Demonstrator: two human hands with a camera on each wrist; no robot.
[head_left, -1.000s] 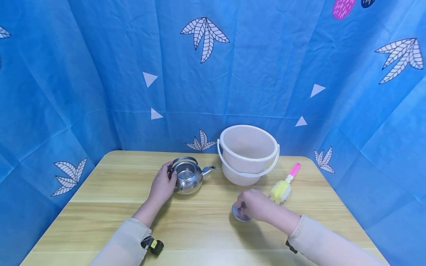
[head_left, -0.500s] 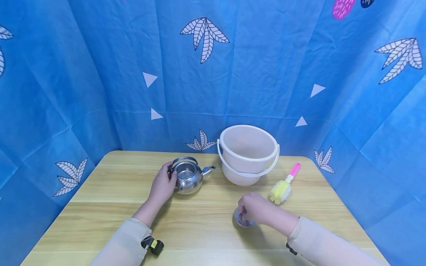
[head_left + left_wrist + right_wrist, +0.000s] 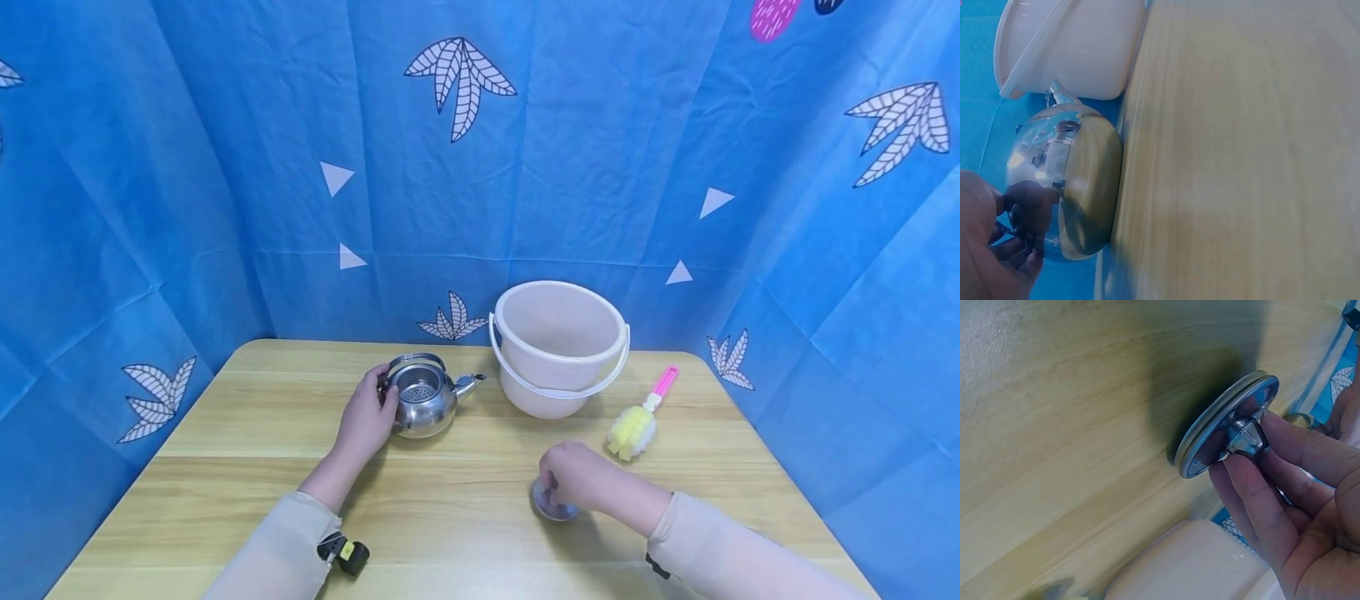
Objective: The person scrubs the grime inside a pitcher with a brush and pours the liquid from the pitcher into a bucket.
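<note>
"Steel kettle [image 3: 425, 418], steel lid [image 3: 556, 509], wooden table [image 3: 450, 525]: how are they arranged in the head view?"

"Kettle upright on the table, left of the bucket [image 3: 555, 377], its spout [image 3: 467, 384] directed to the right and its mouth uncovered, with a strainer [image 3: 417, 393] inside. Left hand [image 3: 371, 414]: curled at the side opposite the spout. Right hand [image 3: 579, 477]: nearly closed, pinching the lid low at the table, nearer the wearer than the bucket. Brush [image 3: 632, 431] beyond, to the right. Lid and kettle lie well apart, so each hand can attend to its own piece."

"And the left wrist view?"

"Bent fingers against the kettle's rounded flank; whether they grip the body, the handle or both is partly hidden. A light, steady hold seems best, since polished metal would probably slide if pushed."

"Finally, the right wrist view?"

"Thumb and fingers pinch the knob [image 3: 1249, 439], nothing else in the grasp. The disc faces the wood, its shadow beside it; contact at the rim cannot be told. Judged technique: centre the pinch, lower the lid flat, and let the whole rim bear evenly before the fingers loosen, lest it rock or clatter."
</note>
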